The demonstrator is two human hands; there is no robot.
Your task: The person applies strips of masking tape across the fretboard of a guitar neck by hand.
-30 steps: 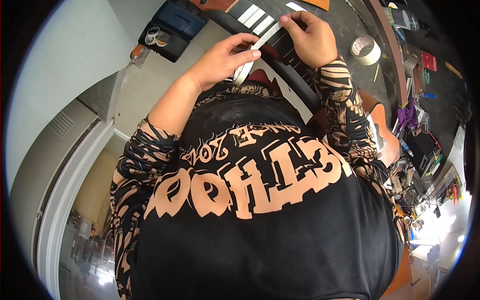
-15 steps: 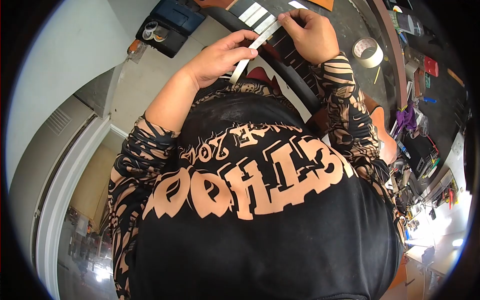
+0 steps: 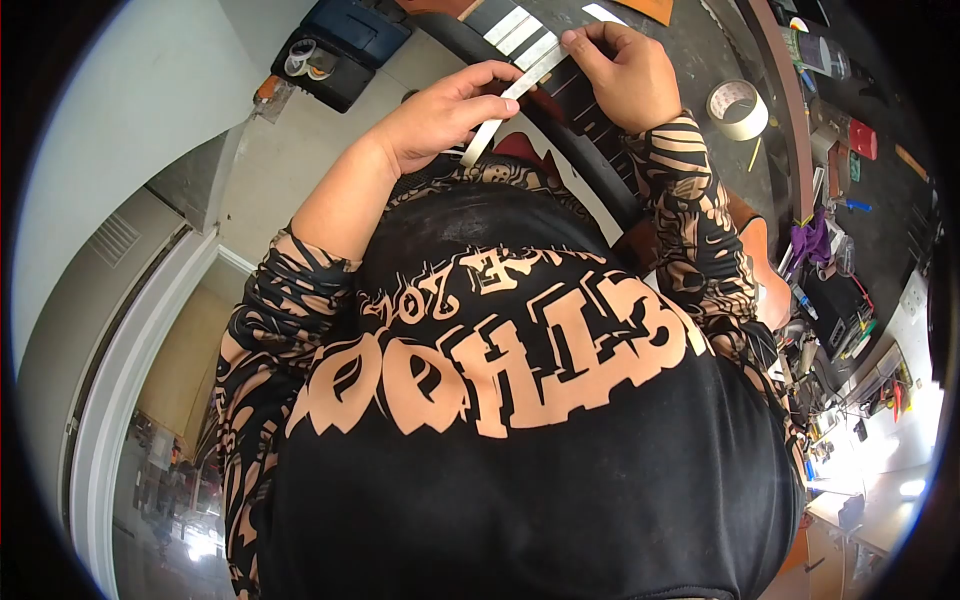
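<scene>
A narrow off-white strip [image 3: 538,74] runs slantwise between my two hands, its lower end hanging free near my chest. My left hand [image 3: 440,118] grips it around the middle, between thumb and fingers. At the upper end, my right hand [image 3: 638,82] pinches the strip between thumb and forefinger. Just behind it, several short pale strips [image 3: 514,32] lie side by side on a dark surface. Whether the held strip touches them I cannot tell.
A roll of cream tape [image 3: 762,118] stands on the dark table [image 3: 700,60] to the right, beside a thin yellow stick [image 3: 754,154]. Farther right is a cluttered bench with a purple cloth [image 3: 810,240]. An open dark toolbox [image 3: 328,62] is at the upper left.
Both hands keep their hold on the strip and have hardly moved. The whole view has shifted very slightly.
</scene>
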